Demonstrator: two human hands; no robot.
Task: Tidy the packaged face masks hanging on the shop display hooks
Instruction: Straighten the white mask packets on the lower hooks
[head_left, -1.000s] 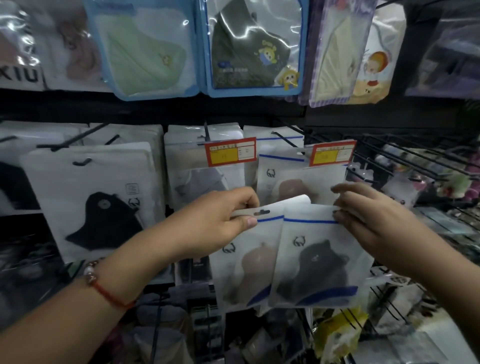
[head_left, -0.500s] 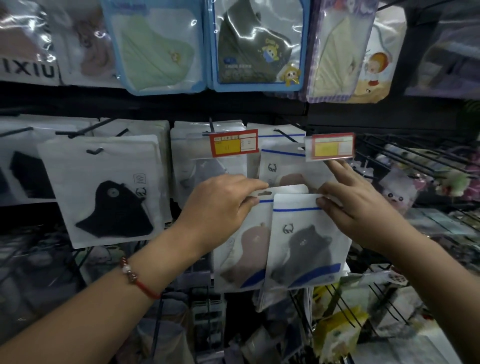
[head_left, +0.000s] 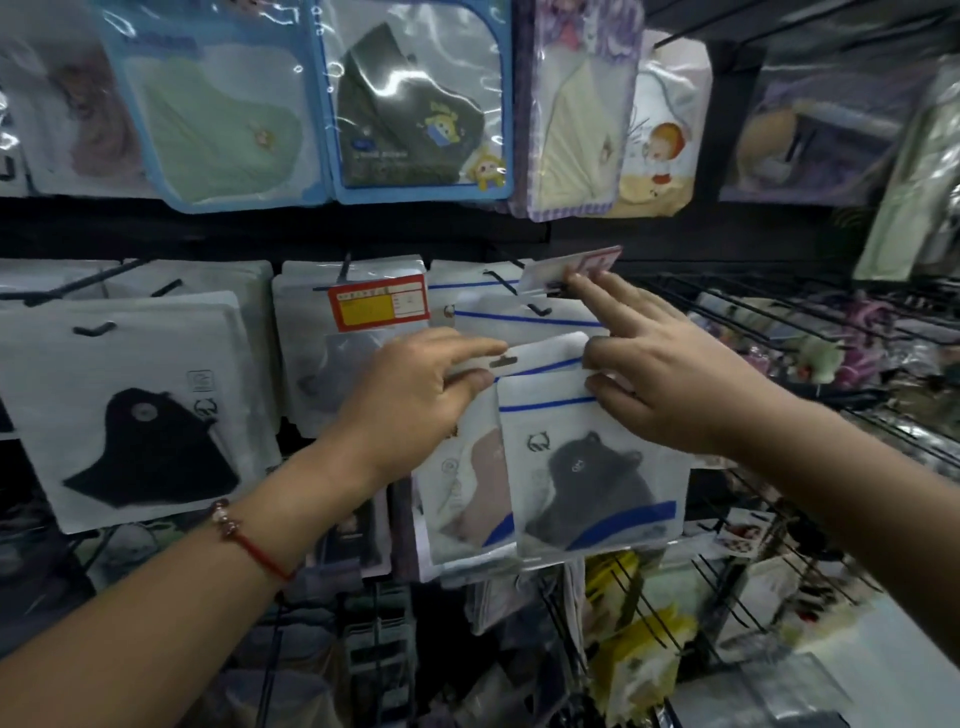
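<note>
My left hand (head_left: 415, 400) pinches the top edge of a white packet with a brown mask (head_left: 467, 488), beside its hang slot. My right hand (head_left: 675, 384) holds the top corner of a white packet with a black mask (head_left: 592, 478), which overlaps the brown one in front. Two straight fingers of that hand reach up and touch a price tag (head_left: 571, 267), tipping it upward. Just below the tag a black hook (head_left: 540, 310) sticks out through more blue-striped packets. Both held packets hang in front of that stack, lower than the hook's tip.
A second red and yellow price tag (head_left: 378, 304) sits on the hook to the left. Large white packets with a black mask (head_left: 140, 415) hang at the far left. Blue-framed children's masks (head_left: 415, 104) fill the upper row. Black wire racks (head_left: 805, 322) jut out at right.
Both hands rose with the two packets toward the hook. My right fingers stretched up and flipped the right price tag from facing forward to nearly flat.
</note>
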